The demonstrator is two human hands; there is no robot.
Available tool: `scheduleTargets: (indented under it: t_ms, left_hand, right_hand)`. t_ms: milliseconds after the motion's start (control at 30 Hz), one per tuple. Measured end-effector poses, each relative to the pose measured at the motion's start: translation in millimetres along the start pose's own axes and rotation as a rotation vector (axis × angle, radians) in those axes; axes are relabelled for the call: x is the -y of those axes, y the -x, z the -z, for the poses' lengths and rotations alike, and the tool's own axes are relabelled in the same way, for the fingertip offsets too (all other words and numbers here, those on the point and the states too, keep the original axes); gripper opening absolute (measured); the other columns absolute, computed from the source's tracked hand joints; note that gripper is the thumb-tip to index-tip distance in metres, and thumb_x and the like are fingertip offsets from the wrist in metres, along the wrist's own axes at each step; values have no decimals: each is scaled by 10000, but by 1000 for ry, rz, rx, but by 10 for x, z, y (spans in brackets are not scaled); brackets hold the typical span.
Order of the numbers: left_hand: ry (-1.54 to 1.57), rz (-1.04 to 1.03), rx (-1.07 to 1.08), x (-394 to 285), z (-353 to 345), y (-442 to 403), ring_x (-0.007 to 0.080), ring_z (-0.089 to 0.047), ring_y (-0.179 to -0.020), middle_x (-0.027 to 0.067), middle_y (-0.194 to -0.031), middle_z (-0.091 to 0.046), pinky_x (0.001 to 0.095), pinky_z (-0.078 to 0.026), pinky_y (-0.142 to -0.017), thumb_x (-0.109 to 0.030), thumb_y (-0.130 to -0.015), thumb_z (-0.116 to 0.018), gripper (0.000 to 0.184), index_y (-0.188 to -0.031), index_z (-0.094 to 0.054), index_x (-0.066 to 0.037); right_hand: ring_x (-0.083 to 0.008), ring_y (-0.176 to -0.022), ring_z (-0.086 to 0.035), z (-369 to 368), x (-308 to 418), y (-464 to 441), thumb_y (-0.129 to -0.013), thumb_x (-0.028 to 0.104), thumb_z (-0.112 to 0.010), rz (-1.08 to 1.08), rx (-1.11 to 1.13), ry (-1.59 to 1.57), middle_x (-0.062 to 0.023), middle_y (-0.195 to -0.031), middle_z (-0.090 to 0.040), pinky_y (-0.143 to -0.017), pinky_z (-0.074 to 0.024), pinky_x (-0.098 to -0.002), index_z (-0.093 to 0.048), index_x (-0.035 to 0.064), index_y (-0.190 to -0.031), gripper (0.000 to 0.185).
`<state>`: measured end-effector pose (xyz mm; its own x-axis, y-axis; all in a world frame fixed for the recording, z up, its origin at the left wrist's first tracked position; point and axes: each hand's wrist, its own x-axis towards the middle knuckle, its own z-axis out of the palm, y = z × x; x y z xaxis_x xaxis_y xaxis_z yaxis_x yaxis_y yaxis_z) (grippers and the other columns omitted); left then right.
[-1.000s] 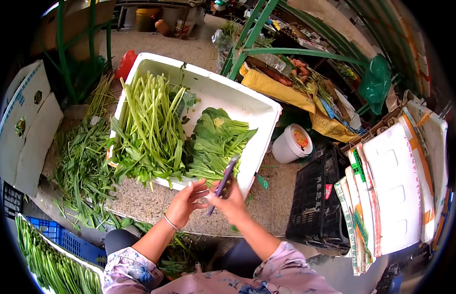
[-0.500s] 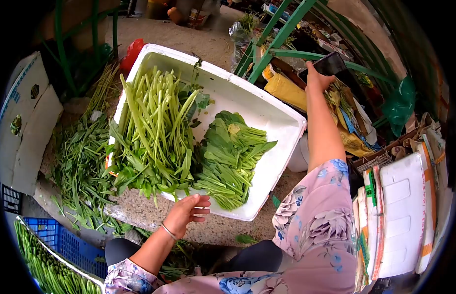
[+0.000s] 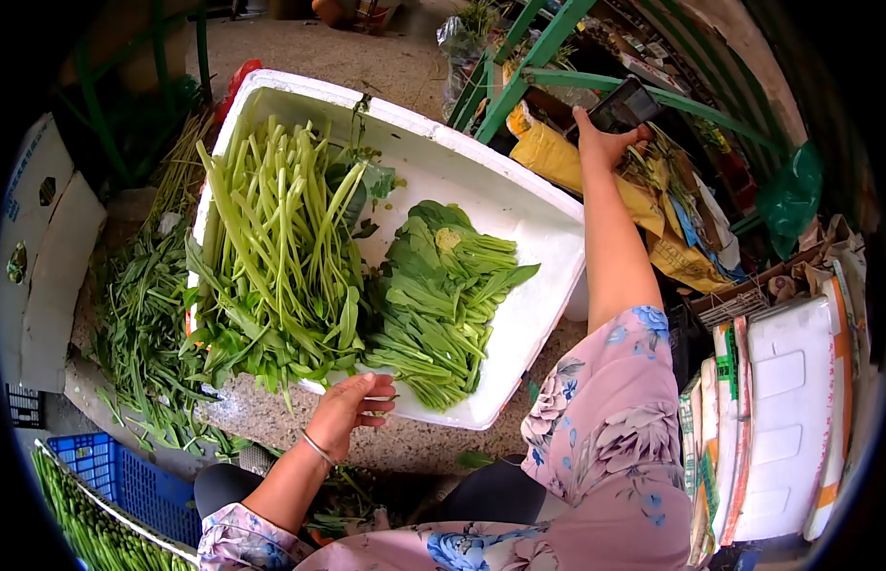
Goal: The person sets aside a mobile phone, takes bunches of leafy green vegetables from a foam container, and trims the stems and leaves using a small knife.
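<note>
While the right hand (image 3: 607,147), clasping the phone (image 3: 627,107), has swung from the box (image 3: 543,281) out beside the green frame (image 3: 540,57), the left hand (image 3: 346,409) stays near the box, fingers loosely parted.

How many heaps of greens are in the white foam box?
2: a long-stemmed heap at the left of the box, and a leafy heap to its right. More could be hidden underneath.

Soft daylight, black fisheye corners
</note>
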<state>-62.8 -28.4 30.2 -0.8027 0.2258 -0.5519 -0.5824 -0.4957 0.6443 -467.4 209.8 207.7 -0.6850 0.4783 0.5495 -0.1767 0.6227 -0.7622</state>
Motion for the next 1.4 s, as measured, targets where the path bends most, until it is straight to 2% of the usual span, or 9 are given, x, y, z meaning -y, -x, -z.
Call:
scheduleTargets:
  t_ms: [233,433,767,1067,1167,1233,1300,1333,1400]
  left_hand:
    - [-8,-6,-20,-1,-1,-39,196,-592,-884,88,-1000,-603,312,-476,-714,-350,-922,-424,390,-1104,-539,-25]
    - [-10,-7,-14,-1,-8,-44,194,-593,-877,86,-998,-601,309,-475,-710,-354,-922,-424,394,-1107,-535,-24]
    - [-6,1,-30,37,-18,-25,203,-596,-880,93,-993,-605,314,-477,-705,-346,-920,-435,385,-1097,-540,-20]
    - [-6,-3,-36,48,-37,-18,203,-598,-875,97,-1002,-608,312,-476,-708,-336,-916,-440,378,-1093,-542,-19]
    - [-35,-6,-44,41,-63,7,191,-595,-880,88,-997,-608,306,-472,-712,-347,-918,-433,382,-1094,-543,-26]
    - [-29,-11,-33,65,-58,22,184,-593,-880,85,-999,-607,299,-470,-713,-355,-920,-430,391,-1097,-542,-26]
    - [-31,-11,-34,84,-68,58,182,-593,-876,83,-999,-606,297,-469,-712,-360,-921,-428,395,-1099,-543,-26]
    - [-42,-18,-33,63,-77,70,183,-593,-878,82,-999,-606,295,-468,-712,-363,-921,-428,397,-1099,-543,-28]
    - [-35,-13,-29,88,-59,100,180,-592,-881,80,-1000,-606,294,-468,-713,-361,-919,-432,394,-1099,-545,-28]
  right_hand:
    - [-334,-1184,-376,-12,-39,59,-538,428,-788,-6,11,95,-208,-1300,-359,-968,-347,-408,-74,38,-1376,1168]
    - [-335,-1158,-398,13,-117,-2,-541,483,-767,-47,-14,242,-209,-1277,-389,-949,-352,-422,-68,60,-1381,1172]
    - [-333,-1170,-392,69,-148,73,-509,498,-789,-68,17,212,-208,-1312,-344,-965,-341,-413,-21,84,-1394,1243]
    - [-337,-1216,-356,62,-326,-13,-503,493,-799,187,-14,-8,-210,-1336,-321,-1008,-298,-400,-103,21,-1377,1212]
    - [-320,-1125,-429,160,-258,-3,-476,403,-848,159,-89,110,-212,-1241,-389,-963,-347,-382,-176,-27,-1312,1156]
    - [-322,-1101,-445,372,-167,85,-459,432,-852,180,-23,1,-211,-1226,-402,-959,-348,-387,-174,-63,-1312,1197]
    - [-302,-1085,-461,452,-397,-60,-478,448,-846,210,-85,9,-209,-1203,-423,-940,-366,-367,-167,-88,-1318,1206]
    - [-275,-1063,-481,563,-299,25,-507,435,-841,247,-54,-156,-198,-1169,-461,-909,-388,-347,-178,-88,-1325,1177]
    - [-212,-1012,-512,953,-281,323,-642,328,-789,124,73,-252,-156,-1119,-521,-863,-407,-298,-268,-83,-1291,928]
